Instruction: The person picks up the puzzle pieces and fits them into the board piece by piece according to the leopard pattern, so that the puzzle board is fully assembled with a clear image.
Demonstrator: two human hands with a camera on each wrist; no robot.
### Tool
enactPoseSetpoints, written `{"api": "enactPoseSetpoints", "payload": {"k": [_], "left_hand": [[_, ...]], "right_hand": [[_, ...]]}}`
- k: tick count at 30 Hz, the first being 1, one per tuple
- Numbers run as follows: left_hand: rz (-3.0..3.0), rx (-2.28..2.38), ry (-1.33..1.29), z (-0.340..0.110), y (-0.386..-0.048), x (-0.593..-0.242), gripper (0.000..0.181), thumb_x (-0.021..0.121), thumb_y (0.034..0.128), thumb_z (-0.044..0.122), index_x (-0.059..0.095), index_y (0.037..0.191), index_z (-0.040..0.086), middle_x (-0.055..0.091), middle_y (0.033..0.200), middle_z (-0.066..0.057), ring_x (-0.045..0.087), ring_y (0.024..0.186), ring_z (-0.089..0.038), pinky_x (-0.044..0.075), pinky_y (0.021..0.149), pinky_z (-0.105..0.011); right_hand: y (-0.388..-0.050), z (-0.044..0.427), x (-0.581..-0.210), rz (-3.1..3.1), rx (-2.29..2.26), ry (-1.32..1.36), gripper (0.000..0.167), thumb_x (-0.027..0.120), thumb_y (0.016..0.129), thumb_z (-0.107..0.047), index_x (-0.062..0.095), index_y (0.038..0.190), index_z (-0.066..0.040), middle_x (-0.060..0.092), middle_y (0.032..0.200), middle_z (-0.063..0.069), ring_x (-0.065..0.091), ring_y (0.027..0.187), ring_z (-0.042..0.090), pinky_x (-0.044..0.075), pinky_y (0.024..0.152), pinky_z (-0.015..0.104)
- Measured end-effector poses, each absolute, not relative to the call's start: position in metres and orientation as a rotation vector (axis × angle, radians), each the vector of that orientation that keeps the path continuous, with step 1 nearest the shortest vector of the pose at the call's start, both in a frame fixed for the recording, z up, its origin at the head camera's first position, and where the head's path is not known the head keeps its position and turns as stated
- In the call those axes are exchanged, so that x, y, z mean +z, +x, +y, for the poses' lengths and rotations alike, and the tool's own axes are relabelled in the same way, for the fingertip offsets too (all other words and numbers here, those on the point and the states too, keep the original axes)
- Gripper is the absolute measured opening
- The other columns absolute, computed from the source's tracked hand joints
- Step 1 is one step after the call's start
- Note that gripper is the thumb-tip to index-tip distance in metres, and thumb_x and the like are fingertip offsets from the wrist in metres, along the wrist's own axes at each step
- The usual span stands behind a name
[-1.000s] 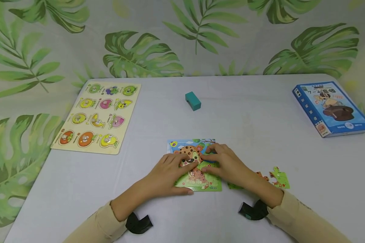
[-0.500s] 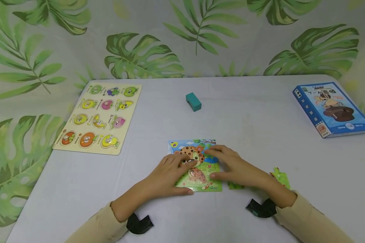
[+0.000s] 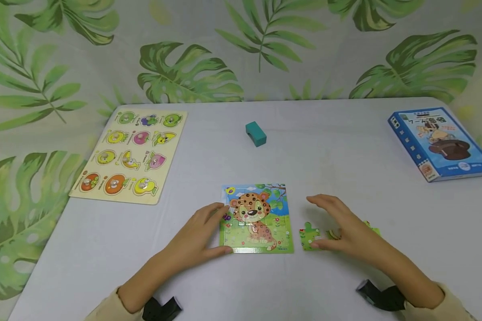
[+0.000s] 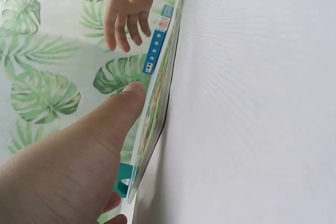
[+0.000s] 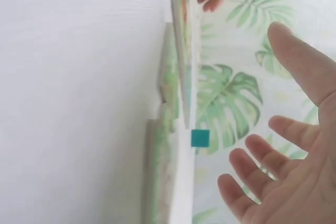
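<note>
The leopard jigsaw puzzle (image 3: 259, 223) lies flat on the white table, its picture of a spotted cub uncovered in the head view. At its left side is my left hand (image 3: 198, 234), thumb and fingertips apart and touching or nearly touching the board's edge. The left wrist view shows that thumb (image 4: 128, 103) beside the board's rim. Over the loose pieces to the right hovers my right hand (image 3: 351, 232), holding nothing, fingers spread in the right wrist view. One green puzzle piece (image 3: 308, 237) lies by its thumb; other pieces are partly hidden beneath the hand.
A wooden fruit peg puzzle (image 3: 130, 156) lies at the far left. Near the back middle stands a teal block (image 3: 256, 133). A blue box (image 3: 442, 142) rests at the back right, before a leaf-patterned cloth (image 3: 189, 71).
Both hands have drawn off the puzzle picture: the left slid to its left edge, while the right lifted away and moved right over the loose pieces.
</note>
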State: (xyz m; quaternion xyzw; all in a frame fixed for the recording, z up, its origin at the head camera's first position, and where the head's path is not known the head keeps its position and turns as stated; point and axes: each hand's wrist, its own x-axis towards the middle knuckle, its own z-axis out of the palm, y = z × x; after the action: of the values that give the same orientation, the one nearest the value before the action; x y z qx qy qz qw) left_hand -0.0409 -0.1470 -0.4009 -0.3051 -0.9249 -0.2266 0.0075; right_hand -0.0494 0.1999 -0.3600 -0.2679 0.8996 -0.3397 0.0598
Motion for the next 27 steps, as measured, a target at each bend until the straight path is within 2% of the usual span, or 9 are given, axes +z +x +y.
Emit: {"api": "enactPoseSetpoints", "payload": {"k": [8, 13, 17, 23, 27], "left_hand": [[-2.938, -0.743, -0.906, -0.157, -0.036, -0.403, 0.085, 0.059, 0.0750, 0.060, 0.030, 0.140, 0.012, 0.032, 0.136, -0.004, 0.025, 0.126, -0.018, 0.025, 0.102, -0.035], [-2.953, -0.739, -0.923, -0.159, -0.036, -0.403, 0.084, 0.059, 0.0752, 0.059, 0.033, 0.138, 0.011, 0.033, 0.135, -0.003, 0.026, 0.125, -0.017, 0.024, 0.102, -0.034], [-2.950, -0.737, -0.941, -0.160, -0.037, -0.402, 0.080, 0.061, 0.0758, 0.056, 0.036, 0.138, 0.011, 0.034, 0.135, -0.003, 0.026, 0.125, -0.017, 0.025, 0.102, -0.034], [-2.945, -0.721, -0.954, -0.160, -0.036, -0.402, 0.079, 0.059, 0.0770, 0.056, 0.037, 0.137, 0.011, 0.034, 0.134, -0.004, 0.027, 0.124, -0.018, 0.027, 0.101, -0.036], [-2.941, -0.720, -0.955, -0.160, -0.036, -0.402, 0.079, 0.059, 0.0768, 0.057, 0.037, 0.137, 0.011, 0.035, 0.134, -0.005, 0.028, 0.124, -0.020, 0.028, 0.100, -0.037]], "right_hand": [[-0.041, 0.212, -0.379, 2.713, -0.999, -0.734, 0.083, 0.078, 0.067, -0.033, 0.037, 0.136, -0.012, 0.038, 0.131, 0.003, 0.036, 0.118, 0.021, 0.037, 0.090, 0.044], [-0.043, 0.214, -0.390, 2.703, -0.980, -0.734, 0.079, 0.074, 0.069, -0.041, 0.040, 0.134, -0.013, 0.042, 0.129, 0.004, 0.036, 0.119, 0.026, 0.032, 0.093, 0.049], [-0.043, 0.214, -0.394, 2.710, -0.943, -0.712, 0.076, 0.073, 0.070, -0.044, 0.043, 0.133, -0.015, 0.043, 0.125, 0.005, 0.036, 0.116, 0.029, 0.031, 0.090, 0.053], [-0.043, 0.215, -0.398, 2.738, -0.909, -0.772, 0.068, 0.075, 0.069, -0.039, 0.050, 0.128, -0.015, 0.044, 0.120, 0.003, 0.037, 0.110, 0.024, 0.032, 0.087, 0.047], [-0.044, 0.214, -0.399, 2.741, -0.915, -0.799, 0.061, 0.076, 0.069, -0.037, 0.055, 0.124, -0.018, 0.043, 0.118, -0.001, 0.036, 0.107, 0.020, 0.031, 0.085, 0.043]]}}
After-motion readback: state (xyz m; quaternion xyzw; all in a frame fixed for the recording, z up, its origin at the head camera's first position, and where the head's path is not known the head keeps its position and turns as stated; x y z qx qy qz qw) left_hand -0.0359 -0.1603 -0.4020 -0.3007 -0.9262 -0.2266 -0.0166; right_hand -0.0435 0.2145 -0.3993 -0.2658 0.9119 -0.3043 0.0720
